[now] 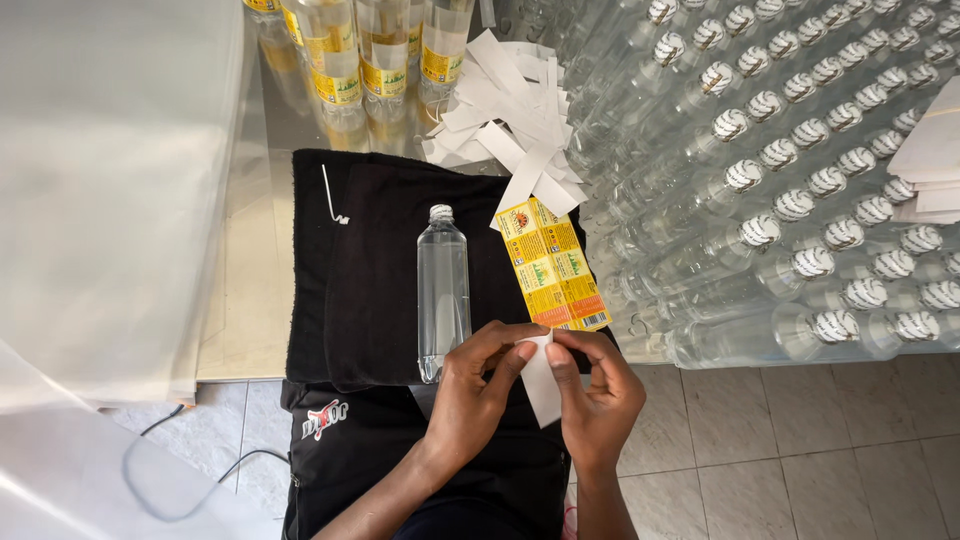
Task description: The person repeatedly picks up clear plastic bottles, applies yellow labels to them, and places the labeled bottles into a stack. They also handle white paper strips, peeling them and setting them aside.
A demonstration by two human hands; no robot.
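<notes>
Both hands' fingers (530, 352) on yellow label (553, 264); clear bottle (442, 290) adj.

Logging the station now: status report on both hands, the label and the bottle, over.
Left hand and right hand pinch white backing strip. Yellow label lies beside clear bottle on black cloth. Nothing between them.

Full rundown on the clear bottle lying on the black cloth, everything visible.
The clear bottle is slim, see-through plastic by its look, with no label on it and a ribbed clear cap at the far end. It lies flat on the black cloth, cap pointing away from the person, base toward them. Whether it is filled cannot be told. The left hand sits by its base, with contact unclear; the yellow label lies to its right, apart from it.
</notes>
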